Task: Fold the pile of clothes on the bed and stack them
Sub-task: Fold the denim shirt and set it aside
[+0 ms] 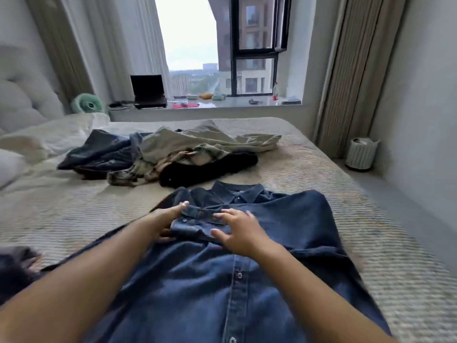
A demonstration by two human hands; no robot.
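Denim shirt point(247, 268) spread on the bed point(61, 214) under both my hands, unfolded pile point(160, 154) beyond it.

Bedcover is pale and finely ribbed, running from my body to the window wall. My shirt is the largest garment here: dark blue denim, buttoned placket toward me, collar pointing at the pile, right side smoothed flat. The heap well past the collar mixes blue jeans, a beige top, a plaid piece and something black and soft, all crumpled together. A folded-in sleeve cuff point(195, 219) with a metal button lies across the chest, between my hands. My left hand point(168, 224) has thumb and fingers curled round the cuff's left edge; my right hand point(239, 231) rests on the cloth just beside it, fingers spread and nearly straight, gripping nothing.
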